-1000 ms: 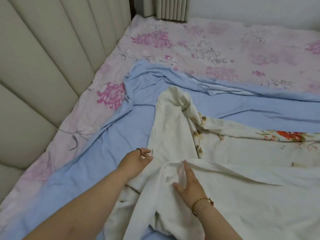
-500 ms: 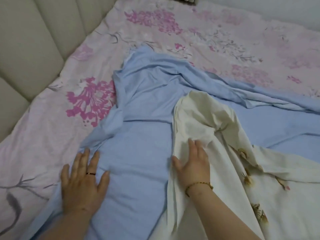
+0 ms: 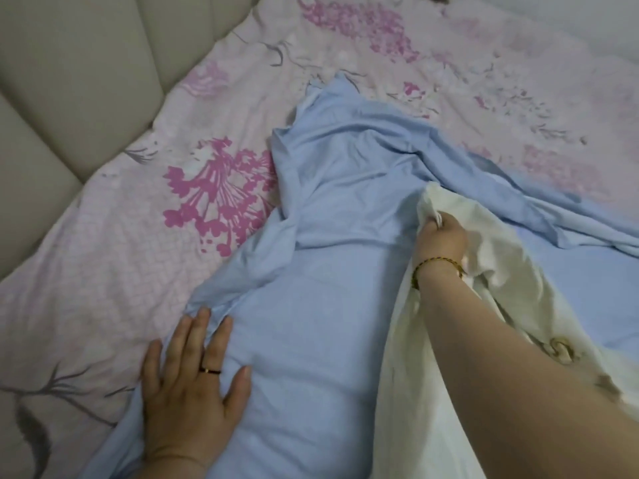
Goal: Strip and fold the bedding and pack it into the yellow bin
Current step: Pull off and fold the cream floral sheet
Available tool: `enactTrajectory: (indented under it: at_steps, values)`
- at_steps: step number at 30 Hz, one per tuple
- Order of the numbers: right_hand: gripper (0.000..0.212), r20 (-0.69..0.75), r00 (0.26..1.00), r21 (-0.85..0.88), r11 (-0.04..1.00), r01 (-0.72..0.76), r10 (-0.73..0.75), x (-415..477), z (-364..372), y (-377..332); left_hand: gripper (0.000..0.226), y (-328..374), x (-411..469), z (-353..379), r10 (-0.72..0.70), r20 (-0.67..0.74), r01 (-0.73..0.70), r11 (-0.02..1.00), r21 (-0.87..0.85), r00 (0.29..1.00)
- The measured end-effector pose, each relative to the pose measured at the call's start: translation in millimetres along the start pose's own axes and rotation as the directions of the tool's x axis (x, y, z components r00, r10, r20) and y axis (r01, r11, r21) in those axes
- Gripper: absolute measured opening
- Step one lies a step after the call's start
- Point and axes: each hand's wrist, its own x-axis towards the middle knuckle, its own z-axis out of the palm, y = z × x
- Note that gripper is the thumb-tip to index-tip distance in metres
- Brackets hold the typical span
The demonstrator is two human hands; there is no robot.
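Observation:
A rumpled light blue sheet (image 3: pixel 339 219) lies across the bed on top of a pale pink sheet with magenta flowers (image 3: pixel 103 257). A cream sheet with a floral print (image 3: pixel 498 257) lies over the blue one at the right. My right hand (image 3: pixel 441 236) grips the cream sheet near its far corner, fingers curled into the cloth. My left hand (image 3: pixel 190 392) presses flat on the near left edge of the blue sheet, fingers spread. The yellow bin is out of view.
A padded beige headboard (image 3: pixel 69 81) runs along the left side of the bed. A light wall (image 3: pixel 570 19) shows at the far right beyond the pink sheet.
My right hand slid forward along the cream sheet and closed on it near the far corner. My left hand left the cream sheet and settled flat on the blue sheet. The view moved closer.

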Motion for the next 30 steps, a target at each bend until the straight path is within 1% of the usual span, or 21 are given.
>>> enactTrajectory:
  at_steps: [1, 3, 5, 7, 9, 11, 16, 18, 20, 21, 23, 24, 26, 28, 30]
  values:
    - [0.028, -0.011, 0.998, 0.091, 0.994, 0.056, -0.056, -4, 8, -15, 0.060, -2, -1, 2, 0.007, -0.030, -0.007, 1.000, 0.008, 1.000]
    - [0.028, 0.014, 0.983, 0.239, 0.955, 0.175, -0.183, -10, 30, -52, 0.060, -1, 1, 4, 0.018, -0.082, -0.018, 1.000, 0.012, 0.996]
    - [0.024, 0.094, 0.958, 0.315, 0.921, 0.231, -0.272, -19, 53, -78, 0.059, 1, 1, 7, 0.042, -0.121, -0.039, 0.999, 0.032, 0.992]
    - [0.029, 0.215, 0.920, 0.283, 0.922, 0.264, -0.329, -26, 77, -82, 0.059, 1, 2, 7, 0.045, -0.132, -0.039, 0.998, 0.046, 0.990]
    - [0.036, 0.357, 0.869, 0.211, 0.936, 0.283, -0.343, -34, 94, -67, 0.061, 1, 3, 6, 0.038, -0.112, -0.033, 0.998, 0.049, 0.993]
    - [0.034, 0.450, 0.817, 0.182, 0.933, 0.312, -0.361, -36, 100, -56, 0.064, 2, 4, 5, 0.024, -0.090, -0.018, 0.998, 0.063, 0.996]
    - [0.028, 0.510, 0.746, 0.204, 0.902, 0.379, -0.429, -35, 94, -61, 0.065, 3, 3, 4, 0.045, -0.100, -0.033, 0.993, 0.112, 0.994]
    - [0.031, 0.582, 0.706, 0.173, 0.910, 0.377, -0.403, -42, 97, -55, 0.066, 4, 2, 4, 0.034, -0.117, -0.021, 0.994, 0.109, 0.993]
    - [0.038, 0.650, 0.656, 0.162, 0.914, 0.373, -0.383, -49, 95, -53, 0.068, 5, 1, 5, 0.022, -0.128, -0.006, 0.992, 0.123, 0.992]
    - [0.041, 0.672, 0.632, 0.170, 0.911, 0.376, -0.386, -52, 89, -55, 0.067, 5, 2, 4, 0.023, -0.133, -0.007, 0.992, 0.126, 0.991]
    - [0.055, 0.687, 0.611, 0.197, 0.910, 0.364, -0.393, -60, 65, -49, 0.059, 7, 1, 4, 0.055, -0.155, -0.032, 0.989, 0.145, 0.986]
    - [0.058, 0.691, 0.604, 0.200, 0.908, 0.368, -0.396, -66, 51, -42, 0.056, 7, 2, 4, 0.049, -0.134, -0.031, 0.990, 0.137, 0.990]
    - [0.058, 0.694, 0.590, 0.172, 0.890, 0.422, -0.413, -79, 14, -18, 0.059, 9, 3, 2, 0.031, -0.099, -0.017, 0.991, 0.134, 0.995]
    - [0.056, 0.725, 0.562, 0.073, 0.856, 0.512, -0.399, -102, -35, 23, 0.065, 13, -3, -3, -0.028, -0.015, 0.030, 0.986, 0.163, 0.999]
    - [0.054, 0.793, 0.521, -0.066, 0.806, 0.588, -0.315, -126, -83, 71, 0.062, 19, -2, -11, -0.113, 0.112, 0.088, 0.974, 0.210, 0.987]
